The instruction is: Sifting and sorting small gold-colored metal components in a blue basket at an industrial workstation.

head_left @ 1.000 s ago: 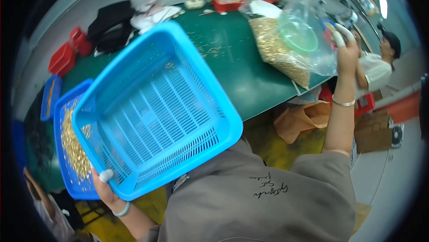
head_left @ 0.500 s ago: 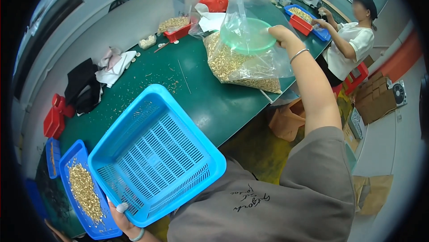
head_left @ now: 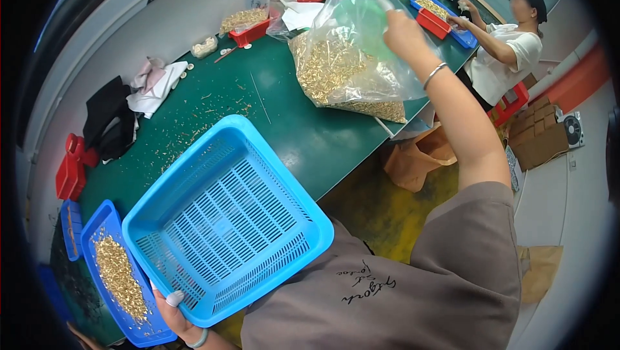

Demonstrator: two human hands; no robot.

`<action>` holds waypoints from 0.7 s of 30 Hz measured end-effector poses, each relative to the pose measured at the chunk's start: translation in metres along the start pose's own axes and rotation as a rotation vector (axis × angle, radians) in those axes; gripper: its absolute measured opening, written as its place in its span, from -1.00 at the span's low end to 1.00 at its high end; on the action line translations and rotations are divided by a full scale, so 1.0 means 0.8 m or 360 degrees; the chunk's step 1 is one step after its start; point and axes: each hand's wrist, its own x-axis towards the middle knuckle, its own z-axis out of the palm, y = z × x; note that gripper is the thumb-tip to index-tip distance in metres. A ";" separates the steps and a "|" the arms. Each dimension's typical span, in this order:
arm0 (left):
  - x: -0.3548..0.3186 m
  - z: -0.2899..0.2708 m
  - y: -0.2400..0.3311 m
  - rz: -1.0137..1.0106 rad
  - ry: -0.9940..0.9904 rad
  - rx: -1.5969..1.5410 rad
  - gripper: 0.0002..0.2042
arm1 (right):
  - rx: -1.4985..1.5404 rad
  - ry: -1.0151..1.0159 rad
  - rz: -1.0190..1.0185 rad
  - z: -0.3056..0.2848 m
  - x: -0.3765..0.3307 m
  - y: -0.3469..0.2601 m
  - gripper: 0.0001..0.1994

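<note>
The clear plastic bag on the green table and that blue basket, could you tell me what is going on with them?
The person's left hand holds an empty blue slotted plastic basket by its near corner, above the table edge. Their right hand reaches into a clear plastic bag of small brass-coloured parts on the green table, with a green plastic bowl inside it. A co-worker works at the far end.

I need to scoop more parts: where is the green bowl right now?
In the head view, the green bowl sits inside the clear plastic bag at upper centre, beside the right hand.
</note>
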 end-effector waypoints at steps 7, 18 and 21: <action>0.000 -0.013 -0.004 -0.0008 0.0007 -0.0013 -0.33 | 0.0628 -0.0798 0.0476 -0.038 -0.007 -0.044 -0.62; -0.002 -0.012 0.000 0.0011 -0.0013 -0.0038 -0.34 | 0.1756 -0.0838 0.1046 0.011 -0.019 -0.064 -0.47; -0.004 -0.010 -0.002 0.0017 -0.0012 -0.0017 -0.34 | 0.1883 -0.0834 0.1130 0.012 -0.035 -0.057 -0.45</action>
